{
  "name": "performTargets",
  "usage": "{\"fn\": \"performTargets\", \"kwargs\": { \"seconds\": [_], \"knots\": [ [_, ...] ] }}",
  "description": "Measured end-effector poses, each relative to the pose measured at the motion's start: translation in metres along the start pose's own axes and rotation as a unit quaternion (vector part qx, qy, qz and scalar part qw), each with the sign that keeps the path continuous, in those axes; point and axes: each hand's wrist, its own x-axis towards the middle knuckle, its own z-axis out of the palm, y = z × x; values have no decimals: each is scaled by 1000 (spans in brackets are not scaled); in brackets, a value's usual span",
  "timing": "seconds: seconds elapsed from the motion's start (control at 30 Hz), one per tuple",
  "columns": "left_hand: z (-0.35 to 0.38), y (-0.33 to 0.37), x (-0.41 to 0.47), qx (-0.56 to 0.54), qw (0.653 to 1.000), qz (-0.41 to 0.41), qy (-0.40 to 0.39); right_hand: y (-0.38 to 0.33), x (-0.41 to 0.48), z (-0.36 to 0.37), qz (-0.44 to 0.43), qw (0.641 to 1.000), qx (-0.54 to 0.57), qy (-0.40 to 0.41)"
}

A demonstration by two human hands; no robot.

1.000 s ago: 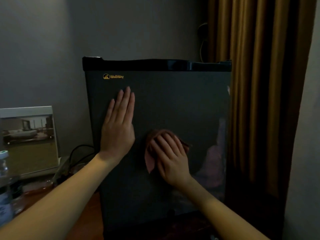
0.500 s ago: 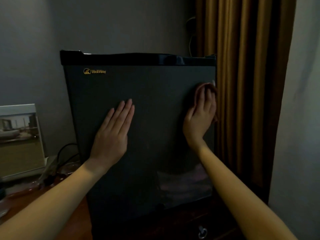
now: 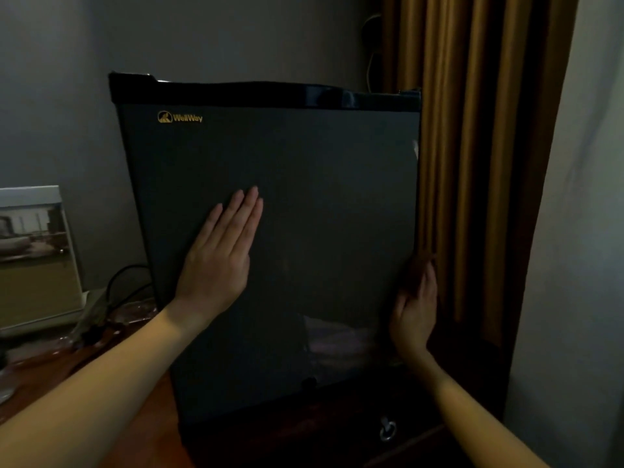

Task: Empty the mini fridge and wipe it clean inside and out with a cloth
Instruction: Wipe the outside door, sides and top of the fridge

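A: Where is the mini fridge (image 3: 270,93)?

B: It stands upright on a reddish wooden tabletop (image 3: 148,423), in front of a grey wall (image 3: 202,35). Its door (image 3: 331,197) is shut and faces the camera. A gold WellWay logo (image 3: 180,117) sits in the door's upper left corner.

A: And the left hand (image 3: 216,265)?

B: It lies flat on the door, a little left of the middle. The fingers are straight and close together, pointing up and slightly right. It holds nothing.

A: The right hand (image 3: 413,312)?

B: It is low at the door's right edge, seen side-on. Its fingers run upward, roughly straight, and press a dark reddish cloth (image 3: 418,266) against that edge. The room is dim, so only a small bunch of the cloth shows around the fingertips, and I cannot tell how it is folded.

A: What is beside the fridge?

B: Just to the right, a golden-brown curtain (image 3: 472,146) hangs in folds, and the right hand lies between the door edge and the curtain. To the left, a framed picture (image 3: 33,258) stands on the tabletop, and a black cable (image 3: 121,282) loops between it and the fridge.

A: Anything below?

B: A small metal ring (image 3: 387,430) shows in the dark front under the fridge, below the right hand.
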Motion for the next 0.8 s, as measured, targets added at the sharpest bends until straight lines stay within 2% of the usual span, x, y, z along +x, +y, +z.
{"fn": "performTargets", "kwargs": {
  "seconds": [0.1,0.17,0.3,0.37,0.43,0.5,0.57,0.6,0.67,0.73,0.8],
  "knots": [
    [0,3,-4,7,1000,2,-5,-31,25,3,31,998,52,34],
    [1,5,-6,10,1000,3,-2,-58,31,11,8,999,21,45],
    [4,8,-12,11,1000,1,-2,-97,-7,36,-124,991,-33,26],
    [6,9,-14,11,1000,1,-4,-103,-44,47,-201,979,-39,-18],
    [6,9,-16,15,1000,2,-10,-93,-85,52,-296,949,-61,-85],
    [6,10,-18,17,1000,4,-15,-70,-119,49,-391,901,-99,-159],
    [6,11,-19,12,1000,4,-18,-42,-134,40,-437,866,-130,-205],
    [6,11,-20,10,1000,3,-18,-31,-134,35,-426,869,-134,-212],
    [5,11,-20,11,1000,4,-16,-12,-125,27,-354,906,-132,-192],
    [5,12,-21,12,1000,6,-16,4,-115,23,-237,949,-140,-154],
    [6,12,-22,14,1000,3,-14,6,-103,27,-85,984,-116,-100]
  ]
}}
